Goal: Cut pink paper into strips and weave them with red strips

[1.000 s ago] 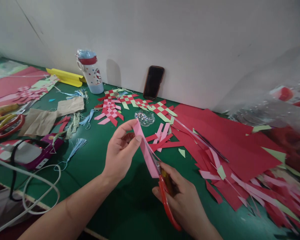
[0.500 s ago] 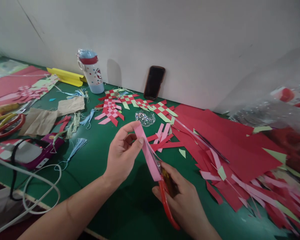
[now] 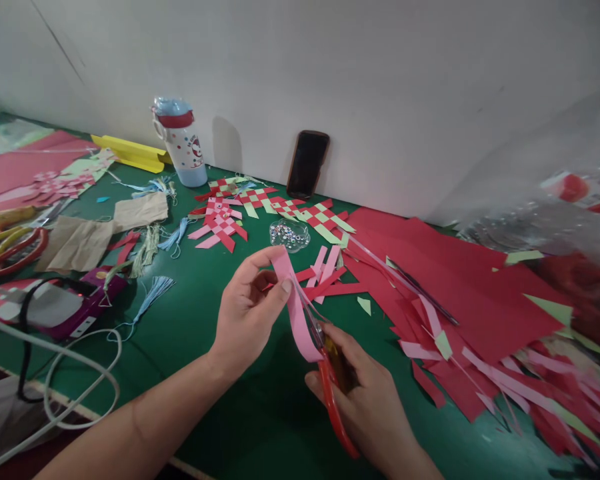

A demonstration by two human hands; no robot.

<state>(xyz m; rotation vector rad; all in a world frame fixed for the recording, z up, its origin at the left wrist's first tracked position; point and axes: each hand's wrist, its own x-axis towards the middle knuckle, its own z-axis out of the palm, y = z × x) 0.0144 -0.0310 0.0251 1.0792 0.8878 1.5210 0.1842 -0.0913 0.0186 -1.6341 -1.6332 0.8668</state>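
**Work in hand.** A pink strip (image 3: 296, 313) is being cut lengthwise with red-handled scissors (image 3: 330, 380). It is held above the green bench (image 3: 200, 353), in the near middle of the view.

**Left hand (image 3: 247, 317).** The upper end of the pink strip is pinched between thumb and forefinger. The remaining fingers are curled loosely behind it. From this pinch the strip hangs in a curve toward 5 o'clock, down to the scissors.

**Right hand (image 3: 373, 407).** The fingers are closed through the handles of the scissors. The blades are laid along the strip and point toward 11 o'clock. How far apart they stand cannot be told.

**Progress, as judged.** The blades appear to be well up the strip, so the cut seems more than half run. The uppermost part, under the left thumb, looks uncut. Whether a sliver is already parted cannot be told.

**Finished work noted.**
- Woven red-and-pink pieces (image 3: 220, 227) and red-and-green pieces (image 3: 280, 203) lie at 12 o'clock from the hands, near a small clear dish (image 3: 289, 235).
- Loose cut strips (image 3: 325, 273) lie just beyond the hands at 1 o'clock.

**Stock remaining.**
- Whole red sheets (image 3: 460, 293) are spread at 2 o'clock.
- A heap of offcuts (image 3: 530, 393) lies at 3 o'clock.
- Tassels (image 3: 153, 293) lie loose at 10 o'clock.
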